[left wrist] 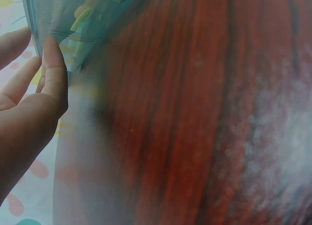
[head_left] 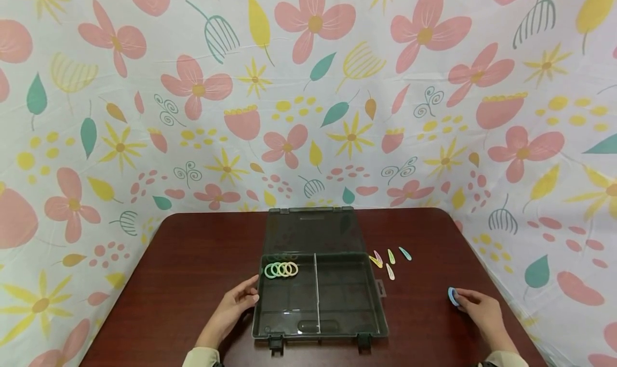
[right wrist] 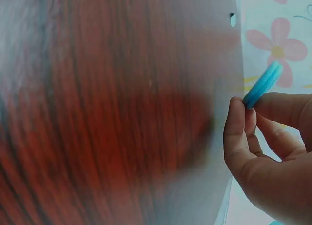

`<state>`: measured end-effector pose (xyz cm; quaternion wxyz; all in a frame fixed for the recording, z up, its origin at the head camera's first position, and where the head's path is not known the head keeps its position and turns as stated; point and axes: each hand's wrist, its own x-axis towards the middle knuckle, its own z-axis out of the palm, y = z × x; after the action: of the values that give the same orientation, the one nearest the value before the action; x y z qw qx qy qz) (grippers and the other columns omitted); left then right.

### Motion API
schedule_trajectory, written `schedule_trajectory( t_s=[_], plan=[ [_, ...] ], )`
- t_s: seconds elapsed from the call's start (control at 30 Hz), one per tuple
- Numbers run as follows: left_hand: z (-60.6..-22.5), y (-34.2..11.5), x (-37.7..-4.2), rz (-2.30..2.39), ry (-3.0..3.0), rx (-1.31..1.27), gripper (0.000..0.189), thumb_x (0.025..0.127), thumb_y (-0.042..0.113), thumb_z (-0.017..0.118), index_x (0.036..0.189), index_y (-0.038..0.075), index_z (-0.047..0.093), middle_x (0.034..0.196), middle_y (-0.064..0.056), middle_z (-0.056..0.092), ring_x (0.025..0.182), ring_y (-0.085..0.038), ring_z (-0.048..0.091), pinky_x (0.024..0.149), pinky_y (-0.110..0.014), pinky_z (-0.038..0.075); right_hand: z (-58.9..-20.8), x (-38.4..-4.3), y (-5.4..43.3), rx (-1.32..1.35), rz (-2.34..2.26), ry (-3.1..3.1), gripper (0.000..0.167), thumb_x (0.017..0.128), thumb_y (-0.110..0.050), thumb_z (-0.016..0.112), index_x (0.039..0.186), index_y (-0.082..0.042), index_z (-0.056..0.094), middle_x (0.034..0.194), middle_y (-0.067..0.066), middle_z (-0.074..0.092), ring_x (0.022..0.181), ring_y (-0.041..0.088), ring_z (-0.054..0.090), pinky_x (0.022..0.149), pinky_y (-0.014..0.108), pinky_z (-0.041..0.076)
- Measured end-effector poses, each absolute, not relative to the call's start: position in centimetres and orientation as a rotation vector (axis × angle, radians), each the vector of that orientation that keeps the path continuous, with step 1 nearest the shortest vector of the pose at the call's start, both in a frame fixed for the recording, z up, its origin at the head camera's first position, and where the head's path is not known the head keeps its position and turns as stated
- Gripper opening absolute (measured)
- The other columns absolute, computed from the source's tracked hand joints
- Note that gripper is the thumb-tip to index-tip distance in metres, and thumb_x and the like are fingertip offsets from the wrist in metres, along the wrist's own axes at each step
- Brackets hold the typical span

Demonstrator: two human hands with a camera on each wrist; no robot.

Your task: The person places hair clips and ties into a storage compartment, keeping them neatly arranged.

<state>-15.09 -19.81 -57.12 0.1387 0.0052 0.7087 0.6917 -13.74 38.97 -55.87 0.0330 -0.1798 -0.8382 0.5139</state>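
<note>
In the head view a clear dark plastic case lies with its lid folded back, a thin divider splitting it in two. Several ring-shaped hair ties, green to pale yellow, overlap in a row at the back of the left compartment. My left hand touches the case's left wall with extended fingers. Over at the right side of the table, my right hand pinches a blue hair tie between thumb and fingertips. The right wrist view shows this hair tie edge-on and tilted.
Several small snap hair clips in pink, yellow, green and blue lie right of the case. The lid lies flat toward the back. A flower-printed cloth hangs behind and beside the dark red wooden table.
</note>
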Motion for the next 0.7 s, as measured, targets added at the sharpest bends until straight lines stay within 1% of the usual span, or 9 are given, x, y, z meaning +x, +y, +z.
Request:
schedule_trajectory(
  t_s=[0.17, 0.27, 0.47, 0.5, 0.53, 0.7],
  plan=[
    [-57.3, -19.9, -15.1, 1.986, 2.065, 0.053, 0.06, 0.094, 0.013, 0.063, 0.148, 0.005, 0.037, 0.11, -0.011, 0.051, 0.098, -0.016, 0.054, 0.086, -0.03, 0.05, -55.6, -13.8, 38.4, -0.572, 1.574, -2.564, 0.033, 0.091, -0.002, 0.062, 0.115, 0.019, 0.059, 0.091, 0.006, 0.069, 0.067, 0.0, 0.063, 0.065, 0.025, 0.056],
    [-57.5, -20.1, -15.1, 1.981, 2.071, 0.078, 0.059, 0.095, 0.013, 0.062, 0.147, 0.003, 0.037, 0.109, -0.011, 0.051, 0.097, -0.016, 0.054, 0.086, -0.03, 0.05, -55.4, -13.7, 38.1, -0.578, 1.583, -2.549, 0.033, 0.092, -0.006, 0.063, 0.116, 0.016, 0.06, 0.087, 0.0, 0.069, 0.066, 0.004, 0.064, 0.064, 0.026, 0.056],
    [-57.5, -20.2, -15.3, 1.978, 2.062, 0.071, 0.06, 0.094, 0.015, 0.063, 0.148, 0.006, 0.038, 0.11, -0.011, 0.051, 0.099, -0.019, 0.053, 0.087, -0.032, 0.049, -55.1, -13.8, 37.4, -0.513, 1.647, -2.483, 0.024, 0.092, -0.015, 0.066, 0.108, 0.004, 0.069, 0.076, -0.011, 0.067, 0.066, 0.006, 0.063, 0.06, 0.026, 0.055],
    [-57.5, -20.1, -15.3, 1.98, 2.056, 0.061, 0.06, 0.094, 0.016, 0.064, 0.148, 0.007, 0.038, 0.11, -0.01, 0.05, 0.1, -0.019, 0.053, 0.087, -0.031, 0.049, -55.1, -13.8, 37.2, -0.51, 1.652, -2.483, 0.021, 0.092, -0.017, 0.067, 0.106, -0.001, 0.071, 0.075, -0.012, 0.066, 0.066, 0.006, 0.063, 0.059, 0.026, 0.055],
    [-57.5, -20.1, -15.3, 1.98, 2.058, 0.061, 0.06, 0.094, 0.015, 0.064, 0.148, 0.007, 0.038, 0.11, -0.01, 0.051, 0.1, -0.019, 0.053, 0.087, -0.031, 0.049, -55.0, -13.9, 37.1, -0.503, 1.655, -2.483, 0.022, 0.092, -0.019, 0.068, 0.106, -0.003, 0.071, 0.075, -0.012, 0.066, 0.066, 0.006, 0.063, 0.059, 0.026, 0.055],
    [-57.6, -20.1, -15.3, 1.976, 2.055, 0.054, 0.06, 0.094, 0.014, 0.063, 0.148, 0.005, 0.038, 0.11, -0.011, 0.051, 0.1, -0.019, 0.053, 0.088, -0.032, 0.049, -54.7, -14.3, 36.5, -0.561, 1.662, -2.516, 0.017, 0.089, -0.028, 0.071, 0.102, -0.017, 0.075, 0.074, -0.012, 0.066, 0.066, 0.008, 0.062, 0.059, 0.026, 0.054]
  ],
)
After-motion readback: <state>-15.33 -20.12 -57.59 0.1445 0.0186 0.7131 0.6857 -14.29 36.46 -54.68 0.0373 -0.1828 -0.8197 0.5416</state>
